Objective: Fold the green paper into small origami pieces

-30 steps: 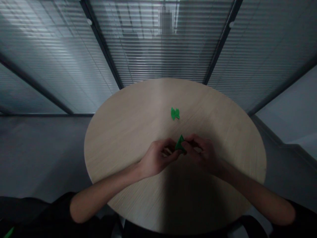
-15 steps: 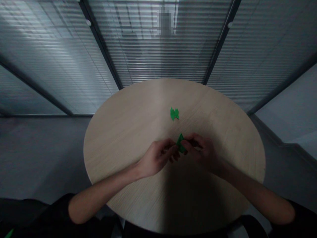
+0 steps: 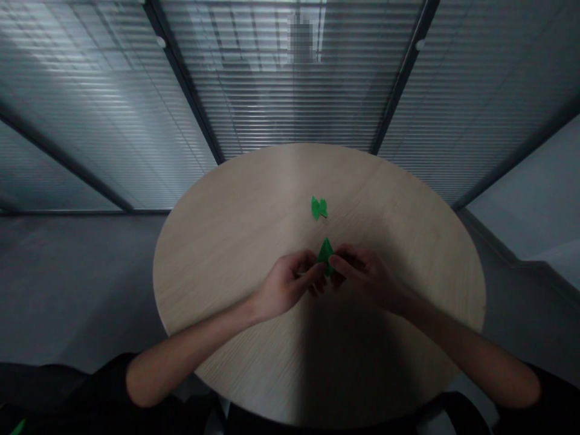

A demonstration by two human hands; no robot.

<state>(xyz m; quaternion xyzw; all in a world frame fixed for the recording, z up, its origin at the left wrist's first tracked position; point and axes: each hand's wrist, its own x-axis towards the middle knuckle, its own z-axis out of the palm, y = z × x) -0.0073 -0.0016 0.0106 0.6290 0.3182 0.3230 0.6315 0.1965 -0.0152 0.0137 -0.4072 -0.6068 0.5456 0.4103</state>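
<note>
A small folded green paper piece (image 3: pixel 325 251) with a pointed top is pinched between both hands above the wooden table (image 3: pixel 235 211). My left hand (image 3: pixel 290 281) grips its lower left side, thumb on the near face. From the other side my right hand (image 3: pixel 367 275) holds the lower right edge between thumb and fingers. Beyond the hands, a green butterfly-shaped paper piece (image 3: pixel 319 208) lies on the tabletop. The fingertips behind the held piece are partly hidden.
Glass panels with blinds (image 3: pixel 294 109) and dark frames stand past the table's far edge. A dark shadow falls across the near part of the tabletop. At the bottom left corner a bit of green (image 3: pixel 18 426) shows.
The held green paper has shifted slightly left and away from me, and more of its front face shows. Both hands still hold it, and the right hand has moved a little left.
</note>
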